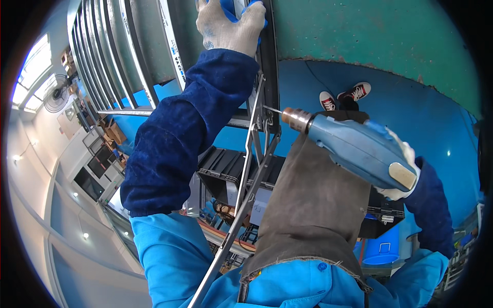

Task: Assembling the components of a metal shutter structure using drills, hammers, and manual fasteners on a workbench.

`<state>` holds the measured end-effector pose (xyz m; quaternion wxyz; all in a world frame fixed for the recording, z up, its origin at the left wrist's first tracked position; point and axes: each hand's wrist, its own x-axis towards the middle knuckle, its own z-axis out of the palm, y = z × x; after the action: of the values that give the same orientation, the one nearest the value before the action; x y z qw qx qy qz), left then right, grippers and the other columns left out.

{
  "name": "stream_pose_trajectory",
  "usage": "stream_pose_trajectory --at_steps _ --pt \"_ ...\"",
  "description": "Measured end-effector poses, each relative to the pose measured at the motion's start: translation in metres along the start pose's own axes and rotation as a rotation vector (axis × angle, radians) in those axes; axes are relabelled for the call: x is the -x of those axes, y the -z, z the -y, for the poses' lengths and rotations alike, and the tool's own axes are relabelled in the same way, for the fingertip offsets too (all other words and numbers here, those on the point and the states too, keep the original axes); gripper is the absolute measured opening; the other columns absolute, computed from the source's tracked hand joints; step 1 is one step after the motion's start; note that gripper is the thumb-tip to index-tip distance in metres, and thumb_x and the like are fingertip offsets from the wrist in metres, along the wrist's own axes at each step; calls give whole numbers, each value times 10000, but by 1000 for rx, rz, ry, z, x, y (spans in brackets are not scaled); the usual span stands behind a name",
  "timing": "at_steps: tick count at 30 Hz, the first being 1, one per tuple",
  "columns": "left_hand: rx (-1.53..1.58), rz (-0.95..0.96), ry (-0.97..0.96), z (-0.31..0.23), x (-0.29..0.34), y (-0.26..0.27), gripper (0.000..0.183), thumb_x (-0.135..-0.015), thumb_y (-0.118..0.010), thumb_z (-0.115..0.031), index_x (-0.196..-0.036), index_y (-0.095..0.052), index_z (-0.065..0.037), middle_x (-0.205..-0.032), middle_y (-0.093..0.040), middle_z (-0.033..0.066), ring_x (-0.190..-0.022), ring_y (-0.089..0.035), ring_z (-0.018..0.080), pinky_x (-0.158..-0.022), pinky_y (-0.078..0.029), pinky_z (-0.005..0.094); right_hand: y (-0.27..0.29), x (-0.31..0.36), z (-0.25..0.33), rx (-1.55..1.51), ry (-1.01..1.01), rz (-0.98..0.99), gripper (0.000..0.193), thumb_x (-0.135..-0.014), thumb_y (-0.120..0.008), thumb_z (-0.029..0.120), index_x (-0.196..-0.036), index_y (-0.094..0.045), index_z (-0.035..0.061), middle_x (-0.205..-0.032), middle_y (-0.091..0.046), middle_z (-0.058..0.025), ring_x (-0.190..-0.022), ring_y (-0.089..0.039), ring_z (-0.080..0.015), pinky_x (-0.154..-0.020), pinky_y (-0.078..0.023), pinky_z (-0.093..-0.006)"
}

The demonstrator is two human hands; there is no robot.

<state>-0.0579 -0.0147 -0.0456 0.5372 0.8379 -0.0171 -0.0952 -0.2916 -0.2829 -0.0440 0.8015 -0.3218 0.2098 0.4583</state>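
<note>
My left hand (pixel 229 28), in a white work glove with blue coating, grips the dark edge bar of a metal frame (pixel 269 66) at the top. Its fingertips run out of the picture. In my right hand (pixel 408 169), also gloved, is a blue power drill (pixel 354 146), pointing left. The thin drill bit (pixel 272 109) reaches the frame's corner, beside a hinged metal arm (pixel 249 149); whether its tip touches metal I cannot tell. The long silvery rods of that arm slant down toward my body.
The frame's parallel bars (pixel 134 56) stretch left across a green worktable (pixel 359 31). Black plastic crates (pixel 221 167) stand below, with a blue bin (pixel 381 250) at lower right. A standing fan (pixel 56 95) is far left. Red-and-white shoes (pixel 354 92) show on the blue floor.
</note>
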Motion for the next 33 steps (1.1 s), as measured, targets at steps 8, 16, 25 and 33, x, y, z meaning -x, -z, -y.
stream_pose_trajectory --at_steps 8,16,25,33 --pt "-54 -44 -9 -17 7 -3 496 -795 -594 -25 -1277 -474 -23 -841 -571 18 -613 -514 73 -525 -437 218 13 -12 5 353 316 144 941 -680 -823 267 -1410 -323 -57 -1399 -435 -226 -1298 -449 -265 -1059 -352 -383" --pt "56 -58 -72 -14 7 -4 484 -799 -599 -29 -1267 -476 -17 -878 -565 38 -617 -516 75 -520 -438 219 9 -8 14 110 94 119 902 -675 -773 162 -1429 -308 -4 -1380 -469 -176 -1267 -472 -270 -1058 -360 -369" --pt "-103 -115 -93 -10 3 -4 543 -782 -616 -40 -1296 -451 15 -936 -563 75 -623 -536 107 -514 -457 241 6 -10 10 387 311 70 955 -625 -755 144 -1435 -284 -43 -1385 -461 -171 -1257 -473 -227 -1059 -337 -338" --pt "-205 -154 -175 -13 2 -5 536 -773 -608 -24 -1288 -465 13 -1011 -558 96 -655 -556 109 -525 -467 239 1 -7 -10 231 270 3 976 -629 -792 196 -1441 -299 -29 -1353 -501 -145 -1248 -479 -215 -1055 -337 -328"
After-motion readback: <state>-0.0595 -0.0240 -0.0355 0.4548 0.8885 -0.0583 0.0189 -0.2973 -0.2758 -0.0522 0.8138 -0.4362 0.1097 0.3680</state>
